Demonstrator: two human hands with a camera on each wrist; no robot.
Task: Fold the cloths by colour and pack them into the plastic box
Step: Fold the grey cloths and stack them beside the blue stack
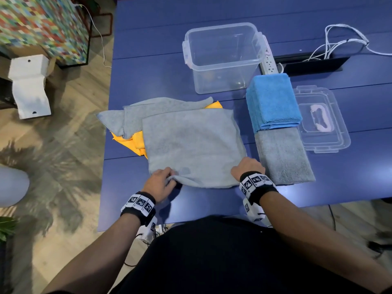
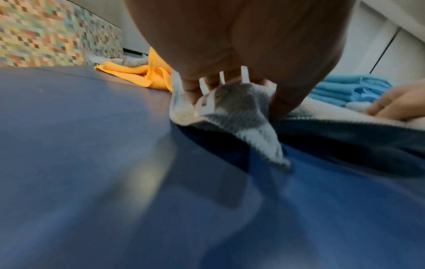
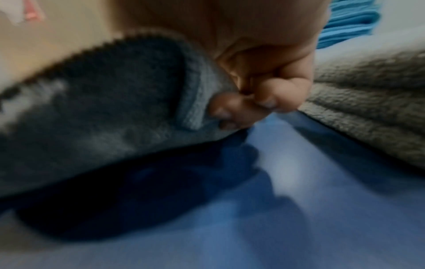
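A grey cloth [image 1: 195,145] lies spread flat on the blue table [image 1: 148,60]. My left hand [image 1: 162,183] pinches its near left corner [image 2: 230,109], which is lifted a little off the table. My right hand [image 1: 246,168] pinches the near right corner [image 3: 197,102]. Another grey cloth [image 1: 135,115] and orange cloths [image 1: 135,141] lie in a heap behind and to the left. A folded blue stack [image 1: 273,102] and a folded grey cloth [image 1: 284,155] sit to the right. The clear plastic box [image 1: 222,56] stands open and holds nothing, beyond the cloths.
The box's clear lid [image 1: 320,119] lies at the right beside the folded cloths. A white power strip [image 1: 269,62] and white cables [image 1: 343,43] sit behind them. The table's near edge is just in front of my wrists.
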